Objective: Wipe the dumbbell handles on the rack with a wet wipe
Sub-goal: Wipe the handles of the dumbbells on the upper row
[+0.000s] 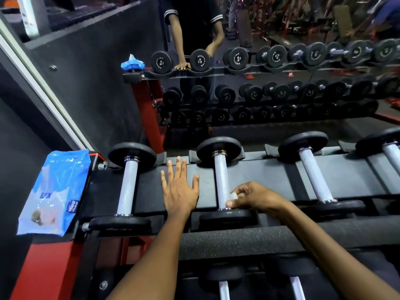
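Note:
Several dumbbells lie across the top shelf of the black rack [270, 176]. My right hand [253, 197] pinches a small white wet wipe [233, 197] against the near end of the second dumbbell's silver handle [220, 174]. My left hand [178, 187] rests flat with fingers spread on the rack between the first dumbbell's handle [127, 189] and the second. A third dumbbell's handle [313, 174] lies to the right, and a fourth sits at the frame's right edge.
A blue wet-wipe pack [54, 191] lies on the rack's left end. A mirror behind the rack reflects the dumbbell rows, a person and the pack. Lower shelves hold more dumbbells [224, 278]. The rack's frame is red [49, 267].

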The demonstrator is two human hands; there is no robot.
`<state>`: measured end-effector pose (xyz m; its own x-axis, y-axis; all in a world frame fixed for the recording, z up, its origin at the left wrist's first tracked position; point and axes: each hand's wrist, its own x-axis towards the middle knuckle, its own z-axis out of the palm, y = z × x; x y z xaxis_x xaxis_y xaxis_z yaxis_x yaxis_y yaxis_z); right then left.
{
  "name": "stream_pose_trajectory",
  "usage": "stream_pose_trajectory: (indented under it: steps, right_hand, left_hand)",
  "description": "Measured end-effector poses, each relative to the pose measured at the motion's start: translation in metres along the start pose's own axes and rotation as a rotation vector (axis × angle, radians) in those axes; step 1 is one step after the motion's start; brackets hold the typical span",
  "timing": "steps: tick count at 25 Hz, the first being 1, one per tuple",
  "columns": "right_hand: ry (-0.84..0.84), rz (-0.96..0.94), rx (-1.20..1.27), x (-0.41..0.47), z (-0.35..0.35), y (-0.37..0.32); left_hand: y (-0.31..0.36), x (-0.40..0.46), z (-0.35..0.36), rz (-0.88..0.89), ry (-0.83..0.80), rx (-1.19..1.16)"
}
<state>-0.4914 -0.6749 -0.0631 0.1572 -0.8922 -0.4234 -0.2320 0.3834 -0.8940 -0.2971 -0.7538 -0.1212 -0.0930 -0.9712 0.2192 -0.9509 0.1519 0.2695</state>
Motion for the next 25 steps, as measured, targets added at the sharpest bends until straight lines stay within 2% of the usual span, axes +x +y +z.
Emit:
stream_pose_trajectory:
  steps: [4,8,14,16,19,22,25]
  right_hand:
    - [0.006,-0.006,0.187,-0.003,0.007,0.004]
    - [0.205,-0.009,0.227,-0.009,0.015,0.012]
    - [0.369,-0.024,0.416,-0.005,0.023,0.021]
    - [0.446,-0.035,0.412,-0.003,0.024,0.018]
    - [0.607,-0.049,0.266,-0.011,0.027,0.011]
    - [0.695,-0.061,0.235,-0.030,0.022,0.000]
    - [0.728,-0.073,0.236,-0.053,0.011,-0.013]
  left_hand:
    - [-0.001,0.000,0.003,0.008,-0.004,0.012]
    - [-0.002,0.000,0.007,0.018,0.015,-0.001]
    - [-0.001,-0.004,0.002,0.025,0.008,-0.076]
    - [0.000,-0.004,0.000,0.043,-0.020,-0.062]
    - [-0.004,-0.001,-0.010,0.044,-0.169,-0.053]
    - [0.012,-0.001,-0.043,-0.090,-0.325,-0.314]
    - [0.050,-0.022,-0.074,-0.109,-0.234,-0.639]
